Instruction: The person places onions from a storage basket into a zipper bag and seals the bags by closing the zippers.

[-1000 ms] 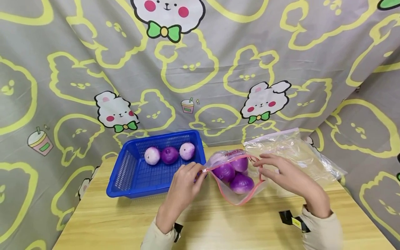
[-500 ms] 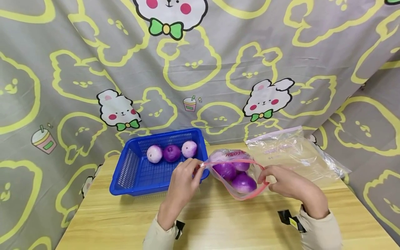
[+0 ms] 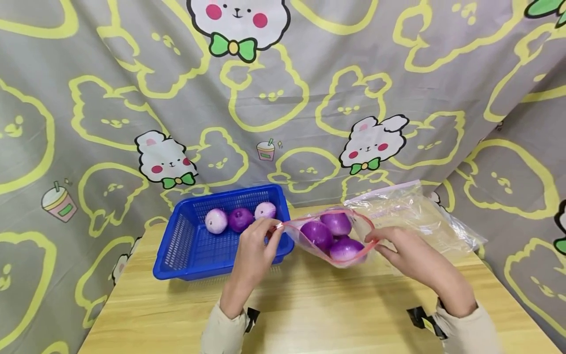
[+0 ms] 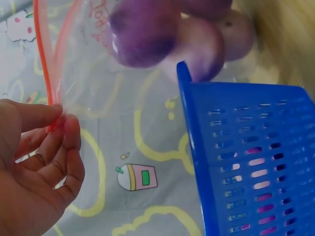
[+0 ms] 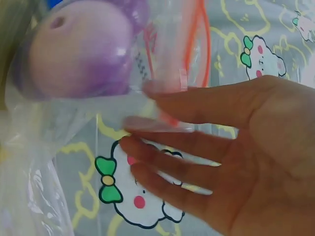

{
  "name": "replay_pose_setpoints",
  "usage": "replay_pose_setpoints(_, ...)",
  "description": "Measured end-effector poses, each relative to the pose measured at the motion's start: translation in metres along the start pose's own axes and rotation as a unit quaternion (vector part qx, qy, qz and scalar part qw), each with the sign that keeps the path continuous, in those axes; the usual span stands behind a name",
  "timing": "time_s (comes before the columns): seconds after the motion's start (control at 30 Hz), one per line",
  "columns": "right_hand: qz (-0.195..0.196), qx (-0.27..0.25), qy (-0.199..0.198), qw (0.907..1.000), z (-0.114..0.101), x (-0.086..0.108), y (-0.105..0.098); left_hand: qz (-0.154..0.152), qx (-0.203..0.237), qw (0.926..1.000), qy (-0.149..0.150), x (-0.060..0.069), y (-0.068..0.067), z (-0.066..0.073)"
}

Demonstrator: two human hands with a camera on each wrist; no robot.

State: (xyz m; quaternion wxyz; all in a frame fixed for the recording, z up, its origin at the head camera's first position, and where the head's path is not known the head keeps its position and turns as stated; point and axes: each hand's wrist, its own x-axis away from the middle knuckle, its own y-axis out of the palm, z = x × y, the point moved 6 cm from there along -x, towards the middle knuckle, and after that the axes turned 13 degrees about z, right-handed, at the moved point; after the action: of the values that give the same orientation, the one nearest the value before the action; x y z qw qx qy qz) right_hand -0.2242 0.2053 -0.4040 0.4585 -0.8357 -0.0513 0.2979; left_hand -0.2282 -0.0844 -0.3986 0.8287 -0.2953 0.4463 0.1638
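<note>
A clear zip bag (image 3: 294,228) with a red zip edge holds several purple onions (image 3: 316,235) and stretches between both hands. Thumb and fingers of my left hand (image 3: 253,253) pinch the bag's left corner, beside the white zip slider; the left wrist view shows this pinch on the red strip (image 4: 48,73). My right hand (image 3: 411,253) pinches the opposite corner between thumb and index finger, its other fingers spread out in the right wrist view. The mouth gapes towards me, so the onions show through it. Whether the bag's bottom touches the table cannot be told.
A blue plastic basket (image 3: 194,271) stands left of the bag, with three onions (image 3: 240,220) inside along its back. Another clear zip bag (image 3: 411,211) lies flat at the back right of the wooden table (image 3: 327,319). A patterned grey curtain (image 3: 292,113) hangs behind.
The right hand has gone from spread fingers at the bag's rim to pinching its right corner. The mouth has been drawn wider sideways and is narrower front to back; the left hand keeps its pinch.
</note>
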Motion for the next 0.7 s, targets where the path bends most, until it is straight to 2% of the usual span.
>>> replay_pose_setpoints(0.17,0.050,0.019,-0.060,0.9968,0.000,0.001,-0.017,0.012,0.061,0.9981,-0.003,-0.003,0.001,0.005)
replay_pose_setpoints(0.3,0.103,0.046,-0.120,0.9863,-0.003,0.006,-0.034,0.008,0.097,0.9952,-0.011,-0.006,0.000,0.013)
replay_pose_setpoints(0.4,0.138,0.053,-0.146,0.9782,-0.007,0.008,-0.047,0.007,0.111,0.9936,-0.022,-0.008,-0.003,0.017)
replay_pose_setpoints(0.5,0.141,0.055,-0.168,0.9740,-0.014,0.009,-0.053,-0.002,0.131,0.9911,-0.025,-0.008,-0.008,0.021)
replay_pose_setpoints(0.57,0.127,0.056,-0.182,0.9733,-0.019,0.012,-0.053,-0.011,0.149,0.9887,-0.018,-0.006,-0.012,0.026)
replay_pose_setpoints(0.7,0.094,0.066,-0.177,0.9776,-0.021,0.019,-0.053,-0.017,0.180,0.9835,-0.009,-0.005,-0.022,0.034)
